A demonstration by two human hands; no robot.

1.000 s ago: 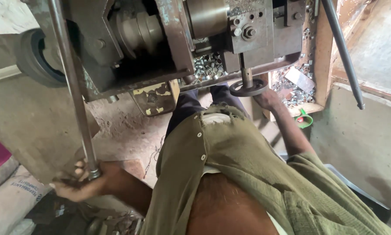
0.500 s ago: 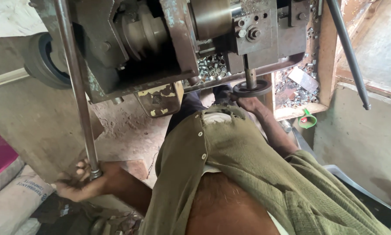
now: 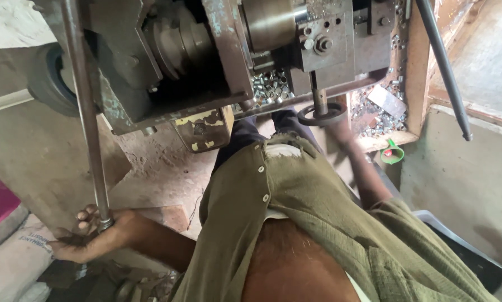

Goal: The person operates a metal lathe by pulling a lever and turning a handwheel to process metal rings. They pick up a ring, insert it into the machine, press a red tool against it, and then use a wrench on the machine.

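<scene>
**shopguy:** Starting at the left, what's going on at 8 o'clock?

**latherat:** The left hand is sitting down there with its fingers curling round the bottom end of a long steel rod. It's gripping the rod right at its lower tip. The rod is running nearly straight up toward 11 o'clock, passing in front of the machine. Behind it at 9 o'clock a black rubber wheel is poking out beside the machine body.

**shopguy:** And the middle?

**latherat:** The grimy metal machine is filling 12 o'clock, with a stepped pulley and a shiny round chuck. Loose small metal pieces are piling up just under it. The olive green shirt is taking up the centre down to 6 o'clock.

**shopguy:** Right side?

**latherat:** The right hand is reaching up to about 1 o'clock, touching the dark round handwheel under the tool block. It's blurred, so I can't tell if it's closing on the wheel or just resting there. At 3 o'clock a small green funnel is lying by the wooden tray, and a second dark rod is slanting down at 2 o'clock.
</scene>
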